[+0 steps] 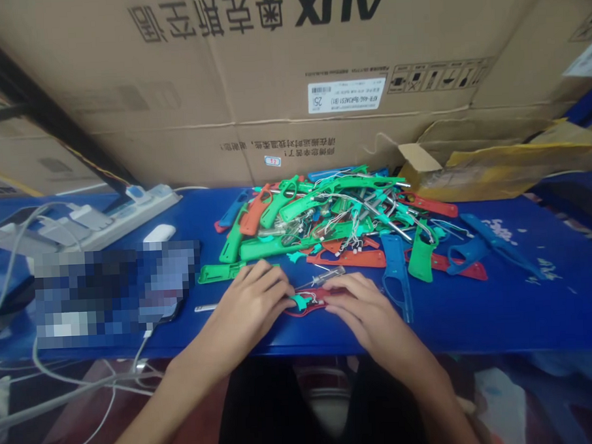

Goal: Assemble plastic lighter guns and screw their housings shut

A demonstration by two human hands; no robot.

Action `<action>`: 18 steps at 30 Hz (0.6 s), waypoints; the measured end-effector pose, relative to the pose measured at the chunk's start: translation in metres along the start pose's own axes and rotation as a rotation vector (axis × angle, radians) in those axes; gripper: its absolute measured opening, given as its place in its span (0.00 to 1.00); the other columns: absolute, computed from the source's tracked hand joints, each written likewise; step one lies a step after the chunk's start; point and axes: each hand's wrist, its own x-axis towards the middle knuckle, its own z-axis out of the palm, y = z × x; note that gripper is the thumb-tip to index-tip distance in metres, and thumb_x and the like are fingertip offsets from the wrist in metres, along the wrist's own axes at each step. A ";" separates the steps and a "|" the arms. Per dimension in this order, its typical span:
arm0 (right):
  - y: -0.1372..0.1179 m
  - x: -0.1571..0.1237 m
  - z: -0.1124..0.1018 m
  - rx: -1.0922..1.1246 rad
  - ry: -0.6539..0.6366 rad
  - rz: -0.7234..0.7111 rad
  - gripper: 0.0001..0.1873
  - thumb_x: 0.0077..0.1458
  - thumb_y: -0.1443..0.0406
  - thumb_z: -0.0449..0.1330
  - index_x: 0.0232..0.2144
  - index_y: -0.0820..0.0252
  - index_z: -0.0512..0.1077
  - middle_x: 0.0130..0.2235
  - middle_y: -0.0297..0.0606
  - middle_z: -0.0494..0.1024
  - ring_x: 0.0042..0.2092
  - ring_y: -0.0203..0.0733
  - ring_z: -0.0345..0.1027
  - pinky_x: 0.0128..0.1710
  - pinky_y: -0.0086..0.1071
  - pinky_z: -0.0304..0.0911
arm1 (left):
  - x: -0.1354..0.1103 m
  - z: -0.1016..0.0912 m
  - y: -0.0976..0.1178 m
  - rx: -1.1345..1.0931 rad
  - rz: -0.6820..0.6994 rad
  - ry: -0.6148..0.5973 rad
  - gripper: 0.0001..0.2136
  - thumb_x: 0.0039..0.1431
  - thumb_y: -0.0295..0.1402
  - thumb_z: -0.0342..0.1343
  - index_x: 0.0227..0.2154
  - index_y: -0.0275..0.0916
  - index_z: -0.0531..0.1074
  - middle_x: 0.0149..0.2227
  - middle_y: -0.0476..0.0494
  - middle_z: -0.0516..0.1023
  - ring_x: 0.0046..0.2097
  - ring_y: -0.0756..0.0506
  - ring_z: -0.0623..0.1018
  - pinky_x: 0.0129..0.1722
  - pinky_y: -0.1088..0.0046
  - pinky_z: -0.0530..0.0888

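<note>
Near the front edge of the table, a red plastic lighter shell half (304,310) lies between my hands, its inside facing up. A teal trigger piece (301,303) and thin white wires sit in it. My left hand (260,290) grips its left end, fingers bent around the trigger side. On the right end, my right hand (361,304) pinches the shell between thumb and fingers. Just beyond lies a clear-handled screwdriver (328,276). A metal strip (205,308) shows left of my left hand, partly covered by my wrist.
Behind my hands is a heap of green, orange, red and blue lighter shells (319,208) with wires and metal tubes. A blue shell (396,270) lies right of it. A phone (166,280) and power strip (114,220) are left; an open carton (484,168) stands back right.
</note>
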 end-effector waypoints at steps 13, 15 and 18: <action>0.002 0.003 -0.001 -0.058 0.038 -0.073 0.10 0.68 0.70 0.57 0.41 0.56 0.79 0.50 0.40 0.79 0.52 0.46 0.72 0.53 0.44 0.69 | 0.009 -0.005 -0.011 -0.052 0.132 0.022 0.12 0.73 0.34 0.51 0.36 0.38 0.79 0.32 0.48 0.75 0.38 0.44 0.72 0.54 0.61 0.62; 0.002 0.003 -0.002 -0.065 0.049 -0.088 0.11 0.68 0.70 0.57 0.41 0.57 0.79 0.50 0.41 0.80 0.52 0.46 0.73 0.53 0.43 0.70 | 0.009 -0.008 -0.012 -0.120 0.138 -0.010 0.12 0.74 0.33 0.51 0.37 0.39 0.79 0.33 0.48 0.75 0.38 0.46 0.73 0.60 0.60 0.61; 0.002 0.004 -0.002 -0.065 0.047 -0.105 0.11 0.68 0.69 0.56 0.42 0.59 0.80 0.50 0.42 0.80 0.52 0.47 0.73 0.53 0.44 0.70 | 0.011 -0.011 -0.014 -0.162 0.134 -0.022 0.11 0.73 0.33 0.52 0.37 0.39 0.79 0.32 0.49 0.73 0.38 0.47 0.74 0.64 0.59 0.59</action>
